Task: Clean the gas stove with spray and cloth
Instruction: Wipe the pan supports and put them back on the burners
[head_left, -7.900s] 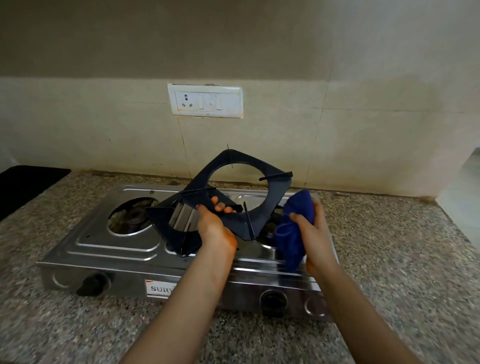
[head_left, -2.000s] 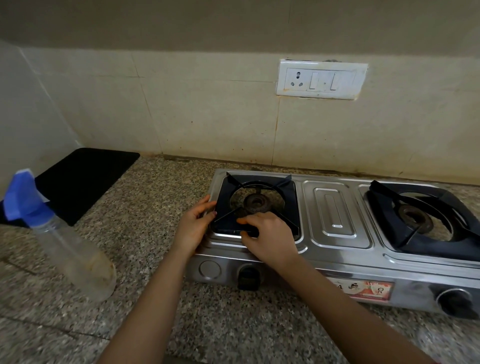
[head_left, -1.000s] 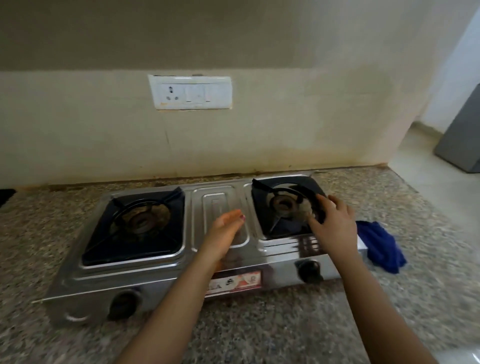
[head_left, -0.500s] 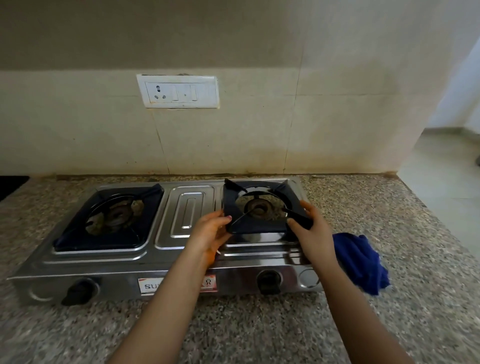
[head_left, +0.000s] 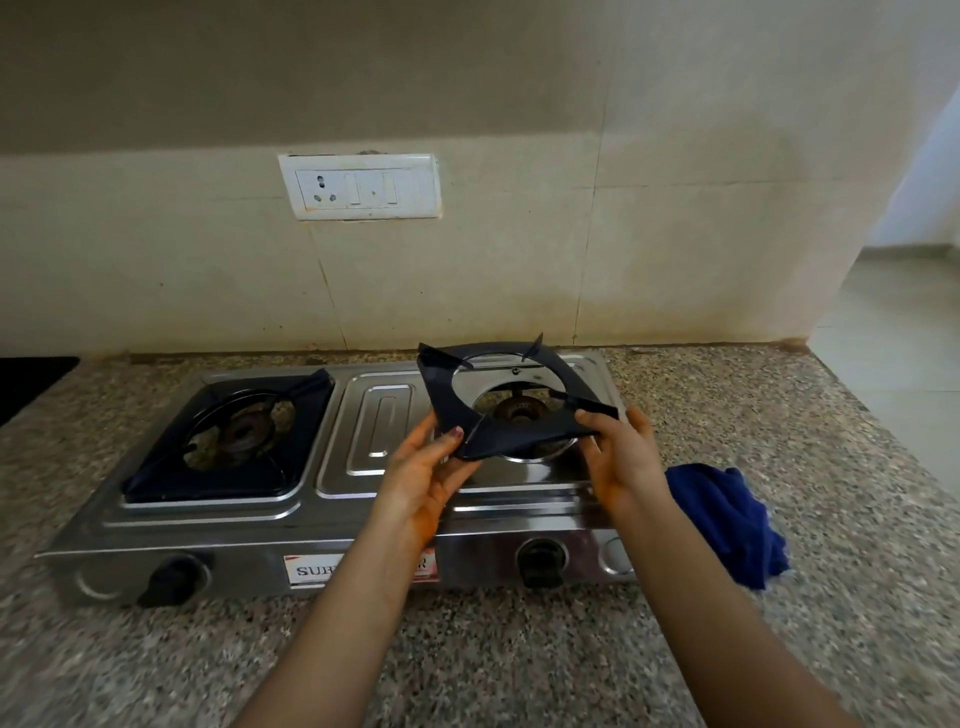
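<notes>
A two-burner steel gas stove (head_left: 374, 415) sits on the granite counter. Its right pan support (head_left: 498, 436), a dark square frame with a round opening, is lifted and tilted above the right burner (head_left: 519, 408). My left hand (head_left: 423, 478) grips its front left corner and my right hand (head_left: 621, 457) grips its front right corner. The left pan support (head_left: 156, 467) lies flat over the left burner. A crumpled blue cloth (head_left: 727, 519) rests on the counter just right of the stove. The spray bottle is out of view.
A white switch-and-socket plate (head_left: 361, 187) is on the tiled wall behind the stove. Two black knobs (head_left: 540, 561) face me on the stove front. A black mat edge (head_left: 26, 384) shows at far left. The counter ends at right, with floor beyond.
Half a second ago the right pan support lay flat on the stove with both hands at its edges. Now both hands have raised it off the burner, its front edge tilted up.
</notes>
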